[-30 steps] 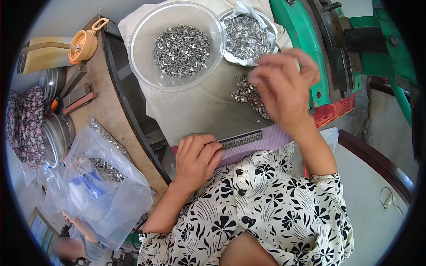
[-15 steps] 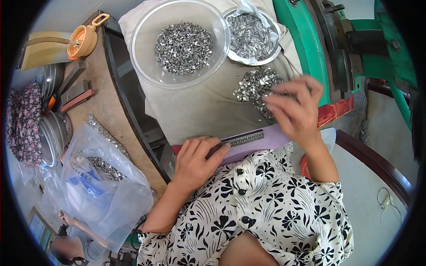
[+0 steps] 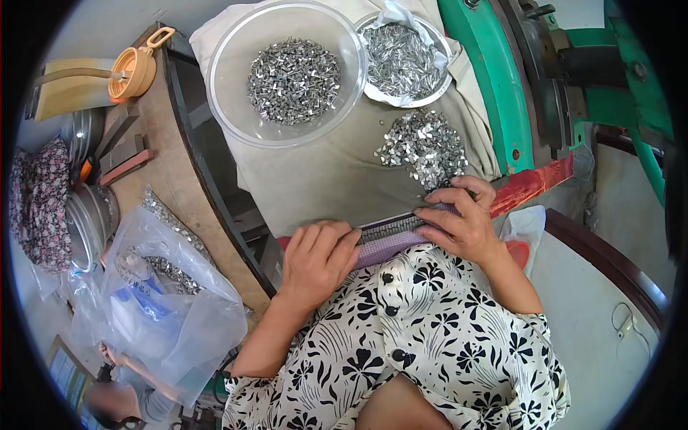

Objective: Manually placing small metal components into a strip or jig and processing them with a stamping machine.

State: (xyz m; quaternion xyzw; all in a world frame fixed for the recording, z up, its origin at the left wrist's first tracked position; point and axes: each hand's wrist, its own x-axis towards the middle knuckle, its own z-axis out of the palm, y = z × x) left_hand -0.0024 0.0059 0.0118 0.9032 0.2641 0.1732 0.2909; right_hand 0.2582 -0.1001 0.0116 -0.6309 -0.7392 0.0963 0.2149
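A narrow dark slotted strip [image 3: 390,228], lined with a row of small metal pieces, lies across a purple cloth [image 3: 387,251] close to my body. My left hand [image 3: 319,259] is closed around the strip's left end, thumb along the near side. At the other end, my right hand [image 3: 462,222] has its fingers curled over the strip's far edge and its thumb on the near edge. Any small piece in the right fingers is hidden. Just beyond that hand lies a loose pile of small shiny metal pieces [image 3: 423,147].
A large clear bowl [image 3: 218,93] of small metal parts stands at the back, with a metal bowl [image 3: 443,84] of slender pieces beside it. A green machine [image 3: 494,86] borders the right. On the left bench [image 3: 172,154] sits a plastic bag [image 3: 215,308]. Another person [image 3: 132,390] is lower left.
My right hand has come down from the metal pile to the right end of the strip. The left hand stays at the left end. The clear bowl has shifted slightly in view.
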